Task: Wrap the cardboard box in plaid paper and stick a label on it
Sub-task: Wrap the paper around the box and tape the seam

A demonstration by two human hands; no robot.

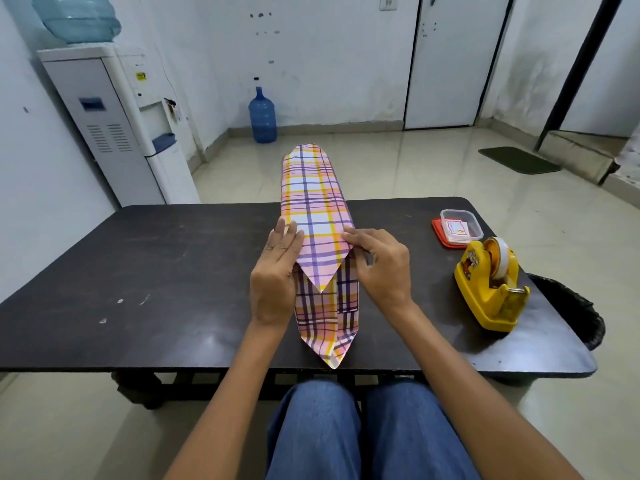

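Note:
Pink, yellow and purple plaid paper (317, 202) covers the cardboard box completely; the box itself is hidden. The long parcel lies lengthwise in the middle of the dark table (138, 271). At the near end an upper triangular flap is folded down, and a lower flap (327, 327) lies flat toward the table's front edge. My left hand (277, 271) rests flat against the parcel's left side with straight fingers. My right hand (377, 268) presses the flap's right fold with bent fingers. Labels (457, 228) lie in a small clear container at the right.
A yellow tape dispenser (491, 289) stands near the table's right edge, in front of the clear label container on its red lid (437, 230). A black bin (575, 306) sits beside the table at right. A water dispenser and a blue bottle stand beyond.

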